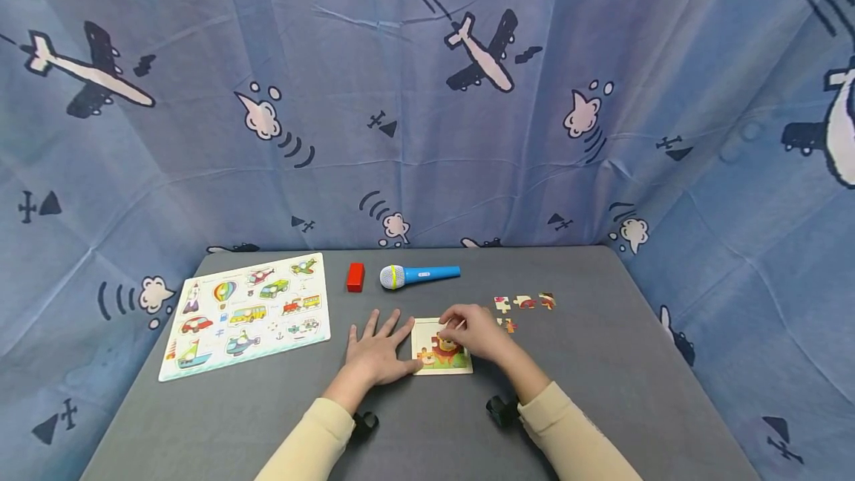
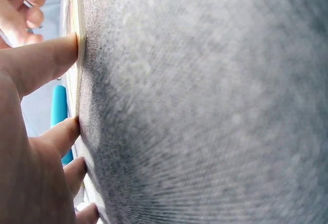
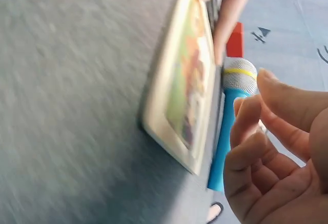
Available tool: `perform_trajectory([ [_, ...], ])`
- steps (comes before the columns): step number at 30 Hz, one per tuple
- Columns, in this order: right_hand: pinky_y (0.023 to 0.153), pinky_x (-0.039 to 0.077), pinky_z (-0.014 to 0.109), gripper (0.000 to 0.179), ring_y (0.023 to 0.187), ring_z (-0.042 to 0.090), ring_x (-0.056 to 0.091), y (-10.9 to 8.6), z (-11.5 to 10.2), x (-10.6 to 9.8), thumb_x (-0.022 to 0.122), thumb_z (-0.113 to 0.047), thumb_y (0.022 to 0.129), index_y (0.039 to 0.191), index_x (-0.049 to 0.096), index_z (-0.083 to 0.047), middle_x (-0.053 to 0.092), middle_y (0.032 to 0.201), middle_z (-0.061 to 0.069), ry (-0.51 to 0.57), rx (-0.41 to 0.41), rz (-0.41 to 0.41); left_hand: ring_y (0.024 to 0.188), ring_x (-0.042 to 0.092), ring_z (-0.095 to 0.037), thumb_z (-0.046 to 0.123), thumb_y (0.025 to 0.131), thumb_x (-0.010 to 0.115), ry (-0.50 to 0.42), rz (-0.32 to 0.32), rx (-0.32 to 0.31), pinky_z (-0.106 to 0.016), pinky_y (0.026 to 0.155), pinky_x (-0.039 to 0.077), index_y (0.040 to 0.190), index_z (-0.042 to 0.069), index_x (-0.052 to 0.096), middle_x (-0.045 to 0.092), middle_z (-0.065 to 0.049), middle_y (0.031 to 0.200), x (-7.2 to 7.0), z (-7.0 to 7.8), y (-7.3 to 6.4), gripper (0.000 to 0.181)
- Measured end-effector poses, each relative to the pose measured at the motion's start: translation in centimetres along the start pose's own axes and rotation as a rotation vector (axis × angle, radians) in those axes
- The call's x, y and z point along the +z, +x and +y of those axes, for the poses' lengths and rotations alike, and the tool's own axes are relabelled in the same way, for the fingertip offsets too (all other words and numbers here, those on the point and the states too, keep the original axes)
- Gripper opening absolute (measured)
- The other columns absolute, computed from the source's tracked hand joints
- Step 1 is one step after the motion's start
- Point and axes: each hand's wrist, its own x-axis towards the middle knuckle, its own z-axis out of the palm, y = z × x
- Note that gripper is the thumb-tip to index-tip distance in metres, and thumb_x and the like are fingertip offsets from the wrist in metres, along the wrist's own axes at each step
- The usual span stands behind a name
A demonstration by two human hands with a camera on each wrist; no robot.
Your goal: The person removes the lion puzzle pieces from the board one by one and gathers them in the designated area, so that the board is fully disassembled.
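Observation:
A small square jigsaw puzzle (image 1: pixel 443 371) in a pale wooden frame lies on the table, partly filled with a yellow bear picture. My left hand (image 1: pixel 377 358) is spread on its left side, thumb on the frame's edge; the left wrist view shows the thumb (image 2: pixel 51 60) against that edge. Above the puzzle's upper right hovers my right hand (image 1: pixel 477 329), fingers bent and thumb near them. In the right wrist view its fingers (image 3: pixel 246 167) are curled, and whether a piece sits between them is hidden. Loose puzzle pieces (image 1: pixel 525 302) lie to its right.
Behind the puzzle are a blue toy microphone (image 1: pixel 430 273) and a red block (image 1: pixel 355 277). A large picture board of vehicles (image 1: pixel 247 318) lies at the left. A blue patterned curtain (image 1: pixel 401 132) hangs behind the grey table (image 1: pixel 601 392).

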Motion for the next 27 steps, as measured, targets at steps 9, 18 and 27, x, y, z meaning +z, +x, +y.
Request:
perform_trajectory([
  [9,0.075,0.05,0.035,0.027,0.081,0.014,0.055,0.7,0.0,2.5,0.082,-0.019,0.085,0.108,0.074,-0.008,0.065,0.095,0.002,-0.14,0.016,-0.02,0.156,0.01,-0.038,0.069,0.087,0.061,-0.013,0.007,0.01,-0.073,0.117,0.01,0.157,0.035,0.036,0.024,0.001,0.168,-0.2,-0.1,-0.2,0.082],
  [18,0.071,0.044,0.034,0.018,0.078,0.017,0.05,0.6,0.0,3.0,0.084,-0.015,0.082,0.093,0.071,-0.012,0.058,0.087,0.002,-0.161,0.016,-0.019,0.157,0.005,-0.037,0.07,0.086,0.06,-0.004,0.0,0.001,-0.072,0.117,0.007,0.158,0.038,0.033,0.02,0.003,0.169,0.7,-0.4,0.5,0.083],
  [27,0.063,0.037,0.029,0.034,0.069,0.015,0.047,0.8,-0.1,2.8,0.086,-0.018,0.081,0.106,0.067,-0.006,0.055,0.081,0.004,-0.134,0.095,-0.007,0.157,0.006,-0.037,0.068,0.086,0.061,-0.004,-0.003,-0.006,-0.072,0.118,0.006,0.158,0.038,0.033,0.021,0.003,0.169,0.7,-0.3,0.6,0.083],
])
